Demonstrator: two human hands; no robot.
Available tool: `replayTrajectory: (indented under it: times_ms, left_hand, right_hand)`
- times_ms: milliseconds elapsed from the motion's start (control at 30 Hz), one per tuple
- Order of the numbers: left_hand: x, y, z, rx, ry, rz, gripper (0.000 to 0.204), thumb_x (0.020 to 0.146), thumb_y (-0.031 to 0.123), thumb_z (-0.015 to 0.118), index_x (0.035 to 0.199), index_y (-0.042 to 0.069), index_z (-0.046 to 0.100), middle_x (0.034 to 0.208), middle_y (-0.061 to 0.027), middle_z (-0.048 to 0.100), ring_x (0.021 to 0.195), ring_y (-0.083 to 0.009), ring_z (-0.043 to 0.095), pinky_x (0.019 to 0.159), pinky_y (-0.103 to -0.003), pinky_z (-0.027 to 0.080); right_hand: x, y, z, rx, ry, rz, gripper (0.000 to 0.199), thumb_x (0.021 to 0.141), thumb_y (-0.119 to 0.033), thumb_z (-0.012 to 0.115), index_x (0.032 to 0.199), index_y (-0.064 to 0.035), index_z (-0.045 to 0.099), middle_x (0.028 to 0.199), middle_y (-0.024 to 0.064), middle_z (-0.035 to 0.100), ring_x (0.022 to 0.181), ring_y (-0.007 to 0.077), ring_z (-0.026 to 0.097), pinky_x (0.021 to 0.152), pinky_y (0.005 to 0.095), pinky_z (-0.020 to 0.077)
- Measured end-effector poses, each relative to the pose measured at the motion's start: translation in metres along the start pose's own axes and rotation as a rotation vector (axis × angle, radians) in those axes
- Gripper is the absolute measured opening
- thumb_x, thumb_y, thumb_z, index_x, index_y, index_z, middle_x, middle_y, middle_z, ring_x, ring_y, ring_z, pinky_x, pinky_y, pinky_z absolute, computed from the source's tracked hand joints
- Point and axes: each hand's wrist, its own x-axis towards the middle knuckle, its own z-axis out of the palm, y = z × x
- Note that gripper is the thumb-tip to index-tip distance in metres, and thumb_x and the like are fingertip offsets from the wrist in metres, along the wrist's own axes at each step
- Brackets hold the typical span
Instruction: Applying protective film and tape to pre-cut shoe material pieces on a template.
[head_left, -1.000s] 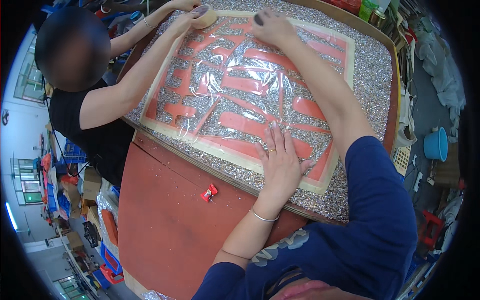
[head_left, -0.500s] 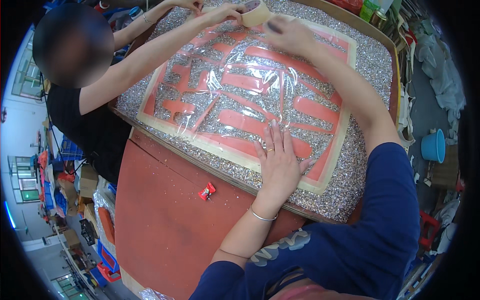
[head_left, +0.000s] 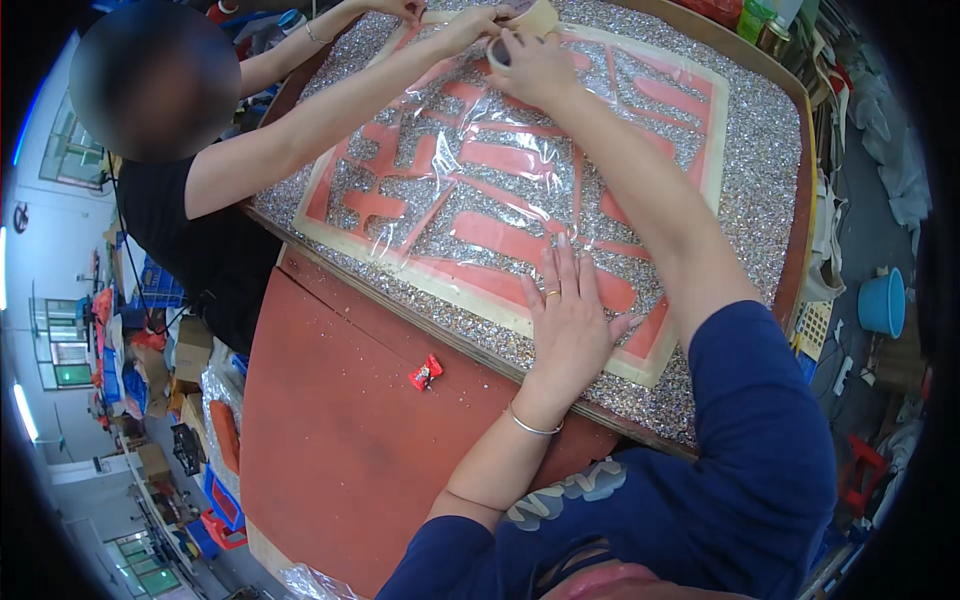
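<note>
A clear plastic film with red cut-out shapes and a pale tape border lies over a bed of glittering rhinestones. My left hand rests flat on the near edge of this film, fingers spread. Over its far part, my right hand grips a small round thing with a pale rim and a dark middle, perhaps a roll; its kind is unclear. Beside it, a co-worker's hand holds a roll of masking tape. The co-worker's other hand touches the sheet's far left corner.
A wooden rim borders the stone bed. Nearer me, a small red wrapper lies on the reddish-brown table. The co-worker stands at the left. A blue bucket is on the floor at the right.
My right hand has moved left and slightly nearer, carrying the round thing beside the co-worker's tape roll. My left hand stays in place on the film. The whole view has shifted a little.
</note>
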Motion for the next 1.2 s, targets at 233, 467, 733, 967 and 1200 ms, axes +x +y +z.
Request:
replayTrajectory:
  times_ms: [233, 467, 733, 967, 1200]
  left_hand:
    - [-0.006, -0.003, -0.014, -0.019, -0.012, -0.042, 0.091, 0.077, 0.045, 0.070, 0.140, -0.007, 0.028, 0.148, -0.0304, 0.020, 0.139, -0.0483, 0.016, 0.107, -0.065, 0.017]
    - [-0.002, -0.003, -0.005, -0.015, -0.017, -0.006, 0.092, 0.078, 0.048, 0.069, 0.139, -0.008, 0.029, 0.148, -0.0324, 0.019, 0.139, -0.0491, 0.016, 0.108, -0.064, 0.016]
    - [-0.004, -0.005, -0.008, 0.012, -0.007, -0.007, 0.094, 0.077, 0.051, 0.069, 0.138, -0.009, 0.029, 0.147, -0.0338, 0.021, 0.139, -0.0490, 0.016, 0.107, -0.065, 0.018]
    - [-0.005, -0.010, -0.003, 0.044, -0.006, -0.025, 0.094, 0.078, 0.054, 0.067, 0.137, -0.010, 0.030, 0.146, -0.0340, 0.022, 0.137, -0.0512, 0.017, 0.105, -0.067, 0.019]
    - [0.000, -0.002, -0.003, 0.023, -0.061, -0.002, 0.093, 0.078, 0.051, 0.067, 0.137, -0.011, 0.029, 0.148, -0.0333, 0.018, 0.137, -0.0525, 0.016, 0.104, -0.068, 0.019]
  right_hand:
    - [-0.066, -0.120, -0.116, 0.545, -0.045, -0.303, 0.028, 0.072, -0.024, 0.065, 0.094, -0.0080, 0.060, 0.099, 0.0141, 0.063, 0.086, 0.0352, 0.063, 0.076, 0.0452, 0.0503]
    - [-0.084, 0.099, -0.155, -0.016, -0.314, 0.224, 0.043, 0.081, -0.036, 0.058, 0.115, -0.0097, 0.060, 0.118, 0.0161, 0.060, 0.106, 0.0375, 0.057, 0.090, 0.0467, 0.0451]
    - [-0.125, 0.093, -0.201, 0.188, -0.390, 0.122, 0.060, 0.073, -0.042, 0.068, 0.122, -0.0101, 0.056, 0.125, 0.0137, 0.056, 0.108, 0.0351, 0.057, 0.095, 0.0479, 0.0438]
    - [-0.109, 0.053, -0.160, 0.192, -0.358, -0.072, 0.070, 0.072, -0.047, 0.067, 0.132, -0.0139, 0.051, 0.130, 0.0108, 0.053, 0.106, 0.0371, 0.057, 0.095, 0.0458, 0.0457]
    - [-0.046, 0.112, -0.081, -0.133, -0.298, 0.344, 0.068, 0.076, -0.056, 0.056, 0.132, -0.0167, 0.050, 0.135, 0.0108, 0.050, 0.111, 0.0410, 0.053, 0.099, 0.0481, 0.0414]
